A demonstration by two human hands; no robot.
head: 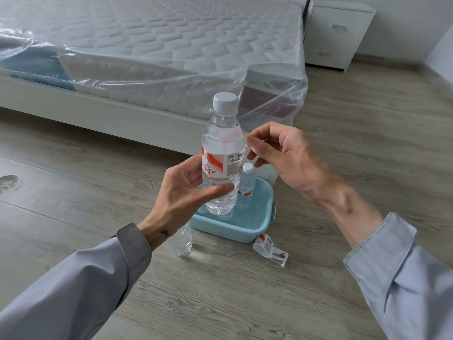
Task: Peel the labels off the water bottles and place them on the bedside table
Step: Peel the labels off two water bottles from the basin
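Bed with a white quilted mattress (157, 38) under loose clear plastic wrap fills the upper left; floor is grey wood-look laminate (73, 192). The white two-drawer bedside table (335, 33) stands at the top right, well apart from the work, its top mostly out of frame.

On the floor below my view sits a pale blue rectangular plastic tub (245, 229). A small labelled water bottle with a white cap (247, 182) stands upright in it. Just left of the tub, a bare clear ribbed bottle (182, 241) stands on the floor, partly hidden by my left wrist. Right of the tub lies a peeled red-and-white label strip (269, 249), curled.

The bottle in hand: a clear full water bottle with a white screw cap and a red-and-white wrap label (223, 155), held upright above the tub. My left hand (188, 190) grasps it round the lower body, thumb across the front, fingers behind. My right hand (282, 153) pinches at the label's right edge by the barcode, thumb and forefinger closed; I cannot tell whether the film is actually caught.

Handling, as I judge it: full, so moderately heavy for its size; thin walls will dent if squeezed. The ribbed lower body gives the firmest hold. The label is thin film, likely to tear; take it at the seam and pull flat along the bottle.
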